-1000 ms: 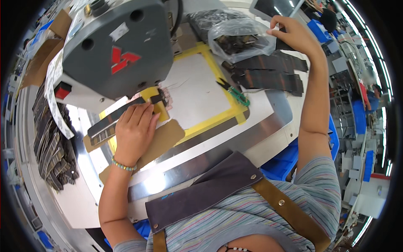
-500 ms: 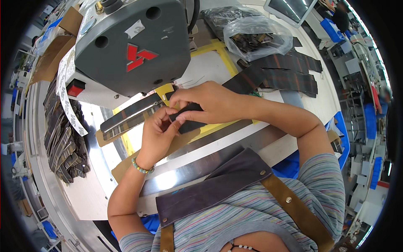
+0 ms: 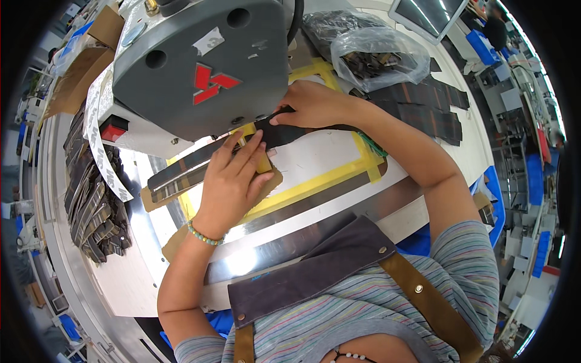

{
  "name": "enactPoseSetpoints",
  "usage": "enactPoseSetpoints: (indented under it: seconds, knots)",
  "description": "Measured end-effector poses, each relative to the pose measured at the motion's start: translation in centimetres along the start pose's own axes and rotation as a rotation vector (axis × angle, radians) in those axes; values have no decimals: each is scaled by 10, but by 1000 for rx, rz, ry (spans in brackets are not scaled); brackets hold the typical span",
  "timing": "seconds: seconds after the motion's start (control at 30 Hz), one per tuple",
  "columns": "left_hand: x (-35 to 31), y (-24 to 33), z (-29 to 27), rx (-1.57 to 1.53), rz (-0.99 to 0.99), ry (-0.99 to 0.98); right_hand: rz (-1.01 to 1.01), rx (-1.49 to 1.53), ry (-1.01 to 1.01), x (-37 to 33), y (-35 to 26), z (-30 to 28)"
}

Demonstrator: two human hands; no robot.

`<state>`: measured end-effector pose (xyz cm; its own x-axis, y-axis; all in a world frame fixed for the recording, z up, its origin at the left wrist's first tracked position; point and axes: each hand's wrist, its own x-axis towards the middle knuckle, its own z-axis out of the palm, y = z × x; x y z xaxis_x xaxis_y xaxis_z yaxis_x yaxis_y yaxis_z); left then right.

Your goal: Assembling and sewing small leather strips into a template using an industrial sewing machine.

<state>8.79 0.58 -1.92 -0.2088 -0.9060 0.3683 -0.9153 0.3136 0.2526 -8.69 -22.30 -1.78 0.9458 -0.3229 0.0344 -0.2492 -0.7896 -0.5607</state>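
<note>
No longer bunching close together; now spreading the left hand (image 3: 229,184) loose, fingers extended over the yellow piece (image 3: 264,162), while pinching the dark fabric strip (image 3: 282,134) in the right hand (image 3: 313,104). Lying just beyond the left fingertips, trailing rightward beneath the right wrist.

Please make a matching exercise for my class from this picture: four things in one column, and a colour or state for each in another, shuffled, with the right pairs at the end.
Column one
1. Left hand
2. Right hand
3. Plastic bag
4. Machine head

Column two
A. Dark grey with a red emblem
B. Holding a dark fabric strip
C. Clear, with small dark pieces inside
D. Fingers spread, with a beaded bracelet at the wrist

Right pairs: 1-D, 2-B, 3-C, 4-A
</note>
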Motion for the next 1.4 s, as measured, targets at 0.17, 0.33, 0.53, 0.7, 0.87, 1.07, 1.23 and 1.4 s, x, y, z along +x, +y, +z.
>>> enactPoseSetpoints:
  seconds: [0.17,0.33,0.53,0.7,0.87,1.07,1.23,1.4]
  knots:
    - [-2,-3,3,-29,-32,-88,10,12,-64,4,-1,-6]
    - [0,-7,4,-50,-36,-98,86,30,-102,6,-4,-6]
    - [2,-6,4,3,-30,-124,33,-14,-19,3,-4,-1]
    - [2,-5,3,36,2,-128,99,-23,-68,4,-12,-8]
    - [2,-5,2,20,-25,-131,-54,-225,157,-18,-24,-5]
    - [5,-9,-1,-68,-48,-128,-451,-324,52,-49,-8,10]
    - [6,-12,0,-88,-50,-107,-496,-199,149,-51,0,18]
    - [1,-20,-1,-132,-71,-36,-500,-290,188,-50,-1,27]
